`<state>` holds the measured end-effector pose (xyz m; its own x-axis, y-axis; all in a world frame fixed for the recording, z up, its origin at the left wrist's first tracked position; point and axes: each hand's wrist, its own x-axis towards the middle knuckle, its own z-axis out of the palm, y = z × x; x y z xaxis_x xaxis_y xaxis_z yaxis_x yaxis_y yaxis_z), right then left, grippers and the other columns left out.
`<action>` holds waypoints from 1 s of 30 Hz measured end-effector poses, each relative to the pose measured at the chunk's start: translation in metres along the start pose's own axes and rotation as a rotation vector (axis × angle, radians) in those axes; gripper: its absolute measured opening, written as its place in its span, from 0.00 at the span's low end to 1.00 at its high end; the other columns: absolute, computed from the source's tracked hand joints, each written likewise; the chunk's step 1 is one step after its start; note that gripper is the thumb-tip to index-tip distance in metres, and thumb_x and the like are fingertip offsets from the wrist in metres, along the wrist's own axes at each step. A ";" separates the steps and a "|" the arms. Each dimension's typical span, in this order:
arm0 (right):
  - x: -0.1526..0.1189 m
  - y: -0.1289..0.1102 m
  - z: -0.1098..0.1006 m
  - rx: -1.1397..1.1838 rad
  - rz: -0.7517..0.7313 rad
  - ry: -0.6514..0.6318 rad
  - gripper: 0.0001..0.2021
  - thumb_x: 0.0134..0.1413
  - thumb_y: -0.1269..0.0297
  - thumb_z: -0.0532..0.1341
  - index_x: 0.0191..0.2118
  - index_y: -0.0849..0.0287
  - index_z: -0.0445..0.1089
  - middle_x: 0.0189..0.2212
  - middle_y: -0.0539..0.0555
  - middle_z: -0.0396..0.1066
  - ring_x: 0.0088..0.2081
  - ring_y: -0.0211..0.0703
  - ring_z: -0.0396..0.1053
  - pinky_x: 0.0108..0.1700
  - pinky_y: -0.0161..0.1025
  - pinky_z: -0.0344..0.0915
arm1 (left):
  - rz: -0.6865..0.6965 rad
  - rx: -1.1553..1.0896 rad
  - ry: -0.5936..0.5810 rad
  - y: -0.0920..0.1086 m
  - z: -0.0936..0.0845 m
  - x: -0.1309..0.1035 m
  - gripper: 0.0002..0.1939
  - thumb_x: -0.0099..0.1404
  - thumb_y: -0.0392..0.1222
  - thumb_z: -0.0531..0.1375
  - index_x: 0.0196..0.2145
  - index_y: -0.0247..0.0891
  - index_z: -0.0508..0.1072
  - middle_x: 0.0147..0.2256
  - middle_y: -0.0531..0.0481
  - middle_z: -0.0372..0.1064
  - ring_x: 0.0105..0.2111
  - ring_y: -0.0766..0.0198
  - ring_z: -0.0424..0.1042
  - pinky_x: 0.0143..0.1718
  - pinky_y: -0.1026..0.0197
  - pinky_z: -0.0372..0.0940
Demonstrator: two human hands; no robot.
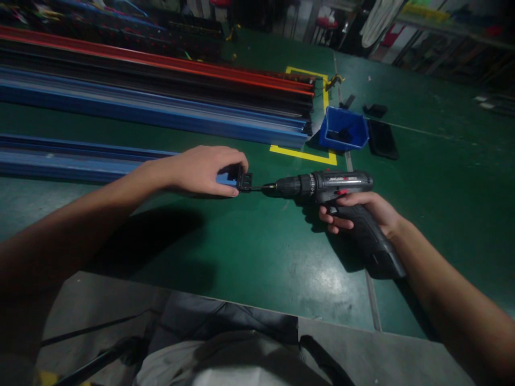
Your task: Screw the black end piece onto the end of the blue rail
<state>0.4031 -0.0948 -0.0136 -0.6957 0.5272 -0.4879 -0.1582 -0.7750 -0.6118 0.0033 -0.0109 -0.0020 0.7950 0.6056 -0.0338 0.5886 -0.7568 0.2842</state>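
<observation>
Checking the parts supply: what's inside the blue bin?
Dark pieces show inside the blue bin, too dim to identify or count. Anything lying low against its near wall is hidden.

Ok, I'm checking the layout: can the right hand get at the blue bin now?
Probably not while the right hand holds the drill, though the way to the blue bin looks free.

Black drill (pixel 341 182) shows red accents (pixel 341 191) in right hand (pixel 381 213); at left hand (pixel 201 169), black cap (pixel 244 183), blue rail (pixel 72 163); beneath both, green table (pixel 249 257).
</observation>
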 end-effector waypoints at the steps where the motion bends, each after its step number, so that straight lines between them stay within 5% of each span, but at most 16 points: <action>1: 0.000 0.000 0.001 0.001 0.000 0.003 0.12 0.60 0.67 0.64 0.45 0.71 0.76 0.36 0.60 0.76 0.25 0.33 0.69 0.41 0.39 0.76 | 0.001 0.002 0.003 0.000 0.000 0.000 0.27 0.63 0.63 0.61 0.53 0.44 0.72 0.50 0.47 0.74 0.48 0.52 0.74 0.46 0.57 0.63; 30: 0.002 0.006 -0.003 0.038 -0.038 -0.011 0.15 0.60 0.66 0.64 0.46 0.74 0.77 0.36 0.62 0.78 0.25 0.34 0.72 0.41 0.38 0.76 | 0.015 -0.009 -0.008 0.005 -0.002 -0.001 0.24 0.65 0.58 0.63 0.53 0.44 0.71 0.51 0.46 0.74 0.50 0.52 0.73 0.51 0.55 0.65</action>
<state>0.4027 -0.0980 -0.0201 -0.6962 0.5526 -0.4582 -0.2106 -0.7674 -0.6056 0.0049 -0.0147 0.0009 0.8050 0.5921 -0.0370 0.5752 -0.7638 0.2929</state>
